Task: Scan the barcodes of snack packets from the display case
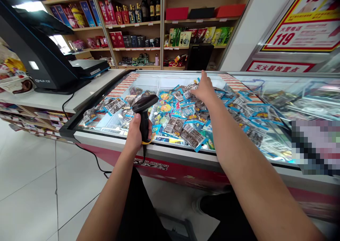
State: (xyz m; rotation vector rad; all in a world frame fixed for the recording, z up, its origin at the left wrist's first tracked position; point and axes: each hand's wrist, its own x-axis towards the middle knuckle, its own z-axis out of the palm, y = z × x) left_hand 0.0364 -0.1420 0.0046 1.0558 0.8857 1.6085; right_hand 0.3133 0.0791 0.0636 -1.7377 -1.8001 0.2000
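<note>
My left hand (136, 132) is wrapped round the handle of a black barcode scanner (145, 104), held over the freezer's front edge with its head tilted up. A cable hangs from the grip. My right hand (204, 88) reaches across the glass top, fingers and thumb apart, its thumb at a small snack packet (188, 90). That packet has a clear window, dark contents and blue edges. Many similar packets lie in a loose heap around it, among them one dark-filled packet (191, 136) near the front edge.
A glass-topped chest freezer (183, 155) spans the front. To the left, a counter (87, 89) carries a black checkout terminal (50, 62) and a scale (91, 67). Shelves with bottles and boxes (136, 39) stand behind. A black cable (87, 149) droops beside the freezer.
</note>
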